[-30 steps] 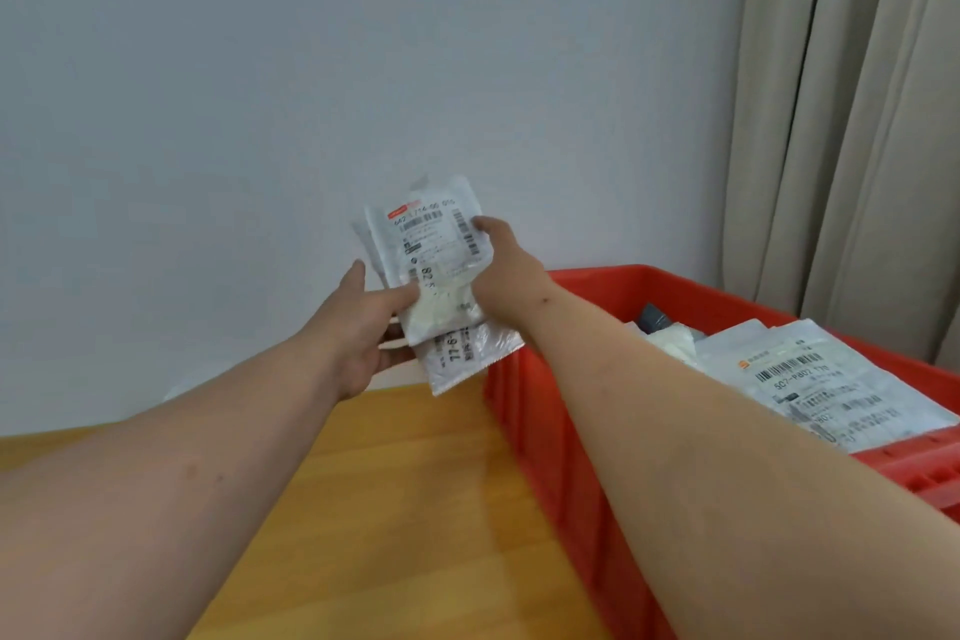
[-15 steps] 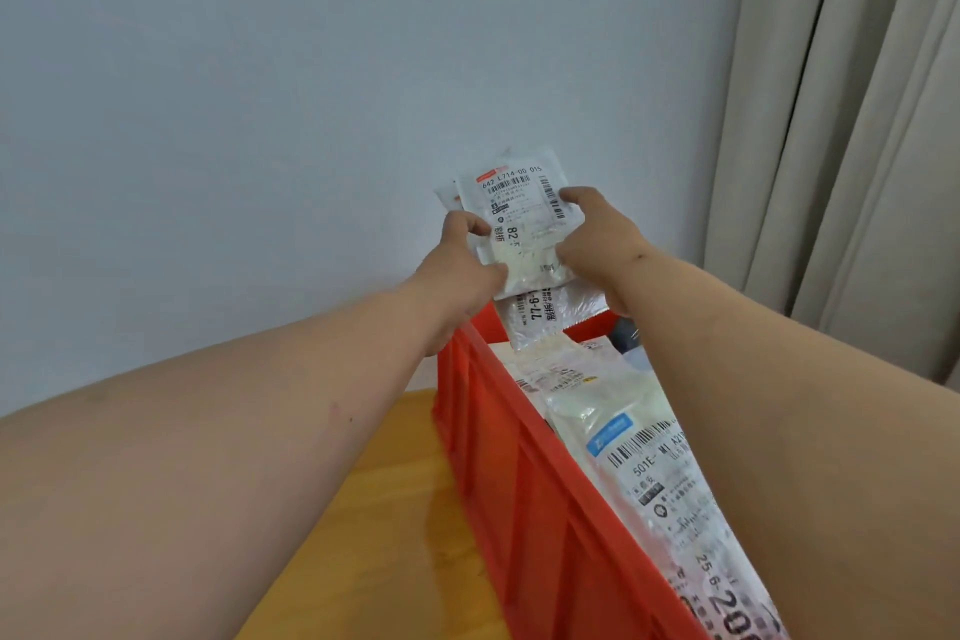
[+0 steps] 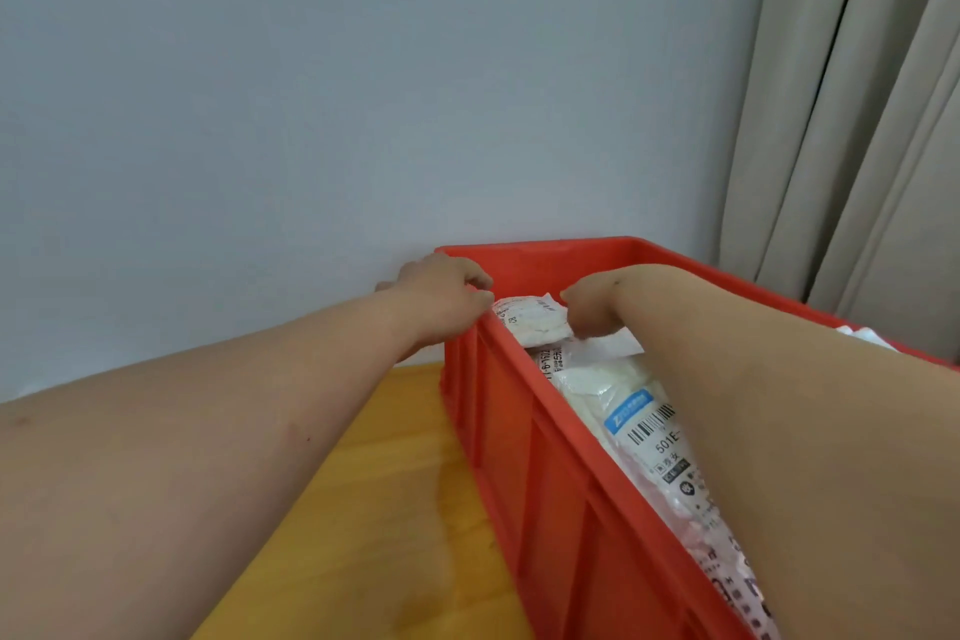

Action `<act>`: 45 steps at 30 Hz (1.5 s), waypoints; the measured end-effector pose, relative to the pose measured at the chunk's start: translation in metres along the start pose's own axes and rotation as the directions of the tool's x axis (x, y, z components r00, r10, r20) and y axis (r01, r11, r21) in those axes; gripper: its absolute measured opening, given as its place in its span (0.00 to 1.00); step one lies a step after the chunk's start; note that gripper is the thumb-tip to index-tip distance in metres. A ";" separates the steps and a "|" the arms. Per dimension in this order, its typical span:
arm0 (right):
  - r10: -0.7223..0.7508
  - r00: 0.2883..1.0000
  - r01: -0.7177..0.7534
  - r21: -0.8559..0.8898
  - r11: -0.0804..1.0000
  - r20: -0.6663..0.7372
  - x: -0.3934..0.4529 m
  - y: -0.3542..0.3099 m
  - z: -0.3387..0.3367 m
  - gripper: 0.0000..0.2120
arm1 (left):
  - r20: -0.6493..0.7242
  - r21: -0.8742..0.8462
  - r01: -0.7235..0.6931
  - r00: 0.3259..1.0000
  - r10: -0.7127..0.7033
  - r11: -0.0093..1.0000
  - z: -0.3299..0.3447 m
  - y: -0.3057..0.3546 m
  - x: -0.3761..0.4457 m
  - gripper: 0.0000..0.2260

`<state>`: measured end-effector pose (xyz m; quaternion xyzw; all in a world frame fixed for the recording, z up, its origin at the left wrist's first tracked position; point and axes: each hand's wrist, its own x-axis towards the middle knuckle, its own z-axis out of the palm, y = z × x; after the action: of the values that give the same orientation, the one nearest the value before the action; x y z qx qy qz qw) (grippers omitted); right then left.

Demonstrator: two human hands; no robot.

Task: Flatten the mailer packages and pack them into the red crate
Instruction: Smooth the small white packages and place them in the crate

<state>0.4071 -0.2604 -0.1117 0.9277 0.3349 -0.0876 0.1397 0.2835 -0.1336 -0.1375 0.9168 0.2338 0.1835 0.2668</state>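
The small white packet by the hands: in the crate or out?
In. The packet lies below the red crate's rim, among other packets.

Mailers (image 3: 535, 325) now down inside crate (image 3: 524, 431)

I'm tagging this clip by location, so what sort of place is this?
Probably an ordinary room used as a makeshift packing spot, not a warehouse: a red plastic crate of white labelled mailer packages on a wooden table, against a plain pale wall with beige curtains.
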 end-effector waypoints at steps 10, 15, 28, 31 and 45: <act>-0.210 0.928 0.242 0.070 0.968 -0.307 -0.053 -0.071 -0.046 0.20 | -0.017 -0.033 0.137 0.990 -0.137 0.990 -0.051 -0.053 -0.063 0.15; -0.356 0.897 0.389 0.083 0.918 -0.264 -0.063 -0.152 -0.021 0.20 | 0.070 0.003 0.298 0.952 -0.297 0.955 -0.068 -0.119 -0.112 0.17; -0.590 0.806 0.590 0.152 0.793 -0.050 -0.036 -0.348 0.064 0.22 | -0.088 0.053 0.622 0.782 -0.617 0.781 -0.093 -0.319 -0.162 0.25; -0.593 0.804 0.587 0.202 0.784 -0.035 -0.015 -0.379 0.076 0.23 | -0.206 0.171 0.647 0.761 -0.615 0.743 -0.097 -0.351 -0.153 0.27; -0.576 0.817 0.561 0.248 0.790 -0.018 0.044 -0.432 0.110 0.22 | -0.219 0.307 0.601 0.800 -0.559 0.738 -0.091 -0.419 -0.108 0.24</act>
<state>0.1539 0.0497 -0.3133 0.7909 0.5808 -0.1928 0.0026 0.0138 0.1600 -0.3290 0.8191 0.5519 0.0961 0.1238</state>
